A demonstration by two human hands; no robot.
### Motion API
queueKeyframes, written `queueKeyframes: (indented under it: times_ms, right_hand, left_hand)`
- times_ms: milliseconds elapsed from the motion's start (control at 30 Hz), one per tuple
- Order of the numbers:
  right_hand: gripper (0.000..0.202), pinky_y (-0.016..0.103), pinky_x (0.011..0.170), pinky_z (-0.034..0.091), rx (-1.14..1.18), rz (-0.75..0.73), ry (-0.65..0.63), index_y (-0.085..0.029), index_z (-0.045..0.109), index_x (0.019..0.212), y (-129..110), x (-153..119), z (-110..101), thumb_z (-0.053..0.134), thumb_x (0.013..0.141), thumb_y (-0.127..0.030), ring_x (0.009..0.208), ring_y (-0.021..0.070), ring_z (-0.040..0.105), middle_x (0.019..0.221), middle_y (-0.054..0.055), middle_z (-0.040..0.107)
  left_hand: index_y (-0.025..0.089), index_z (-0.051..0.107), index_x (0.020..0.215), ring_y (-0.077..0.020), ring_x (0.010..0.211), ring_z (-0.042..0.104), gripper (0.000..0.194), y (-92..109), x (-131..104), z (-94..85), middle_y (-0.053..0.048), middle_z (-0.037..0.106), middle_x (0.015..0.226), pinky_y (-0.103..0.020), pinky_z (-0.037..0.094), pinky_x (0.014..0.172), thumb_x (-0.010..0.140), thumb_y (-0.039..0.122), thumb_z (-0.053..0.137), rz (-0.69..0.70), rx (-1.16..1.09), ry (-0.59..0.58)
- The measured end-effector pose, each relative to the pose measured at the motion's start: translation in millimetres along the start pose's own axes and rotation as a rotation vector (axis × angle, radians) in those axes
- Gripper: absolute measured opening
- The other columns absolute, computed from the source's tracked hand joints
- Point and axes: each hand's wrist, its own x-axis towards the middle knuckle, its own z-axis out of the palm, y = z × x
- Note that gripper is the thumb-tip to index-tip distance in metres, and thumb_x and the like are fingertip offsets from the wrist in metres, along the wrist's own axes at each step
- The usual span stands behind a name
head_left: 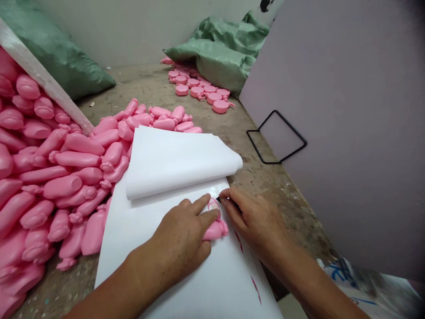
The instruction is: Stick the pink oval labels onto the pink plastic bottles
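Observation:
White paper sheets (133, 248) lie in front of me, their far part folded over into a thick flap (182, 161). My left hand (186, 235) rests on the sheets with index and middle fingers spread over a pink-edged piece (214, 204). Beside those fingers a small pink bottle-shaped item (215, 231) lies partly under the hand. My right hand (247, 212) is at the right edge of the sheets, its thumb and index finger pinched on a small dark thing (218, 199), too small to name. Red marks (256, 290) show along the paper's right side.
Many pink bottle-shaped pieces (75, 158) are heaped at the left beside a white board (46, 71). Round pink pieces (221, 106) lie near a green sack (219, 62). A black wire frame (277, 137) stands at a grey panel (335, 133) on the right.

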Motion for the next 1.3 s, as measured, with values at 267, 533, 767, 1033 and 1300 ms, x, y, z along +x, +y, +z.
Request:
queueKeyframes:
  times_ms: [267, 533, 767, 1033, 1300]
  right_hand:
    - [0.022, 0.034, 0.065, 0.041, 0.046, 0.039, 0.030, -0.021, 0.068, 0.093, 1.1, -3.5, 1.9, 0.046, 0.096, -0.026, 0.070, 0.0208, 0.066, 0.085, 0.004, 0.075]
    - [0.020, 0.030, 0.064, 0.048, 0.613, 0.332, -0.051, -0.023, 0.067, 0.087, -1.6, -3.7, -13.4, 0.052, 0.092, -0.036, 0.074, 0.0182, 0.064, 0.080, 0.001, 0.070]
    - [0.017, 0.027, 0.063, 0.053, 0.795, 0.255, 0.063, -0.026, 0.070, 0.092, -34.9, -27.2, -36.5, 0.057, 0.094, -0.037, 0.074, 0.0174, 0.067, 0.081, 0.001, 0.071]
    - [0.013, 0.024, 0.064, 0.053, 0.643, 0.093, 0.175, -0.027, 0.070, 0.092, -61.5, -57.4, -49.8, 0.057, 0.093, -0.027, 0.073, 0.0154, 0.070, 0.083, -0.001, 0.075]
    - [0.013, 0.024, 0.063, 0.053, 0.698, 0.068, 0.202, -0.026, 0.070, 0.092, -72.7, -88.3, -60.3, 0.057, 0.095, -0.027, 0.072, 0.0159, 0.069, 0.082, -0.001, 0.074]
  left_hand:
    - [0.022, 0.061, 0.131, -0.0302, 0.102, 0.057, 0.060, -0.8, 0.8, 1.6, -0.008, 0.049, 0.152, -0.048, 0.052, 0.091, 0.073, 0.013, 0.052, 0.008, 0.011, 0.004]
    - [0.024, 0.068, 0.115, -0.0274, 0.114, 0.060, 0.047, -3.3, -1.7, -10.0, -0.006, 0.063, 0.138, -0.043, 0.047, 0.100, 0.073, 0.010, 0.052, -0.034, -0.403, 0.115]
    - [0.023, 0.063, 0.103, -0.0156, 0.078, 0.062, 0.037, 30.0, -17.1, -23.4, 0.002, 0.070, 0.083, -0.030, 0.046, 0.076, 0.070, 0.029, 0.077, -0.469, -1.284, 0.433]
    - [0.023, 0.058, 0.104, -0.0100, 0.074, 0.057, 0.037, 61.5, -53.6, -5.4, 0.006, 0.065, 0.079, -0.025, 0.044, 0.075, 0.073, 0.025, 0.079, -0.387, -1.379, 0.490]
    - [0.021, 0.062, 0.098, -0.0088, 0.075, 0.055, 0.027, 81.5, -79.0, 11.0, 0.006, 0.064, 0.083, -0.023, 0.043, 0.074, 0.077, 0.028, 0.078, -0.338, -1.256, 0.607]
